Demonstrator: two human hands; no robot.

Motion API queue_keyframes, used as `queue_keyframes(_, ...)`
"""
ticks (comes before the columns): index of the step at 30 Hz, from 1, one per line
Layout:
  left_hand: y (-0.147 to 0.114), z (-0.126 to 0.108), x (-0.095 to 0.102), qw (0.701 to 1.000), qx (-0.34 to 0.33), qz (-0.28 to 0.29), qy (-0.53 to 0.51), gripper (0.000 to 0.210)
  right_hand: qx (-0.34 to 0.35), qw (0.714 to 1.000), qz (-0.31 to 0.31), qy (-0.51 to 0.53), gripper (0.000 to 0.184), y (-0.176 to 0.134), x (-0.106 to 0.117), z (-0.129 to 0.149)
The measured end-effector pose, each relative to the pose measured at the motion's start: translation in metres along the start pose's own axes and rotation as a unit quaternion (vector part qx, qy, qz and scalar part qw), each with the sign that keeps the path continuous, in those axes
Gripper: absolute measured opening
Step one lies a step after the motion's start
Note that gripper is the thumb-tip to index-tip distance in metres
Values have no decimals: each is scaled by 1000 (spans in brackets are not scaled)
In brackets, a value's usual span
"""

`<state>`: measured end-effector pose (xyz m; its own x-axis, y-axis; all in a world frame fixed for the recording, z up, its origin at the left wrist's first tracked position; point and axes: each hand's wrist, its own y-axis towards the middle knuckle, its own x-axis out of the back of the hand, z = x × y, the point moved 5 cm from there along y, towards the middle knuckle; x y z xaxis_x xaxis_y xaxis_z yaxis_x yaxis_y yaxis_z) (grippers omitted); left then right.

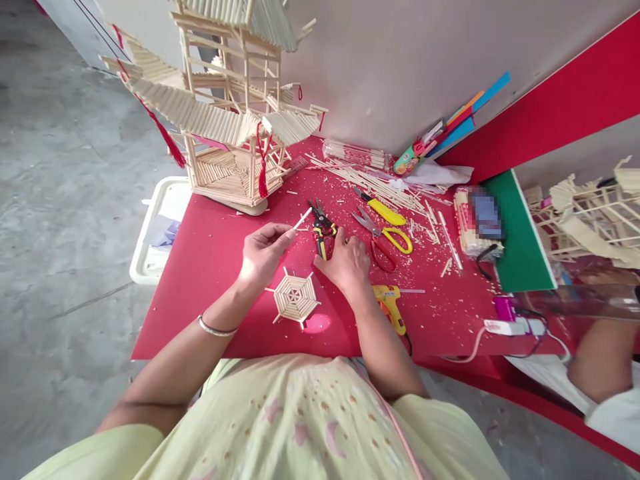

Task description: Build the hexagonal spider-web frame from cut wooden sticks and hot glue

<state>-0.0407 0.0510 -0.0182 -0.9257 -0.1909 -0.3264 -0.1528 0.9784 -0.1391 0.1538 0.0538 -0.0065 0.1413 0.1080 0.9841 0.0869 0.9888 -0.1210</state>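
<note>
Two bare hands work with pale wooden sticks at a red table

Head view: On a red table (200, 287), the left hand (265, 252) pinches one slim, pale wooden stick (303, 218) between closed thumb and fingers. The right hand (347, 260), fingers partly spread, reaches over one pair of black-and-yellow pliers (321, 235); whether it grips them, I cannot tell. One flat, six-spoked, web-like wooden panel (294, 297) lies between the forearms.

Containers: one green, round can (407, 161) leans at the back, with two blue strips (491, 91) and one orange strip (467, 108) rising from it. Two clear plastic packs hold bundled sticks, one at the back (356, 153), one at the right (464, 223). One white plastic bin (141, 257), left of the table, holds bluish-purple scraps (167, 232).

Also here: one yellow-and-red-handled pair of scissors (397, 239), one yellow cutter (386, 211), one yellow glue gun (391, 307), many loose sticks (385, 187) and one tiered wooden pagoda model (220, 120).
</note>
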Motion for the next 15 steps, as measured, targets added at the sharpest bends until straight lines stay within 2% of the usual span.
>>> queue_keyframes(3,0,0,2,1000,10,7,-14,27,-5,995,25,96,84,14,6,-16)
queue_keyframes(4,0,0,2,1000,14,7,-20,27,-10,984,44,171,74,15,8,-23)
queue_keyframes(5,1,0,3,999,17,8,-28,27,-20,961,69,268,65,14,9,-28)
queue_keyframes(6,1,0,3,999,20,9,-35,27,-34,918,100,382,57,10,10,-32)
queue_keyframes(7,1,-1,3,999,23,11,-41,27,-45,854,138,499,54,4,10,-33)
queue_keyframes(8,1,-1,4,999,25,13,-46,27,-52,771,179,609,55,-6,10,-31)
queue_keyframes(10,2,-2,4,998,27,15,-48,26,-37,584,263,767,68,-30,14,-17)
queue_keyframes(11,2,-2,4,998,28,16,-47,26,-17,504,298,811,76,-44,18,-8)
queue_keyframes(12,2,-2,4,999,28,15,-44,25,5,447,325,833,82,-56,22,0)
queue_keyframes(13,2,-2,5,999,28,15,-41,25,23,416,346,841,83,-67,25,7)
queue_keyframes(14,2,-2,5,999,26,14,-38,25,35,411,360,837,81,-77,26,13)
queue_keyframes(15,2,-2,5,999,24,12,-36,25,39,431,368,823,78,-84,24,17)
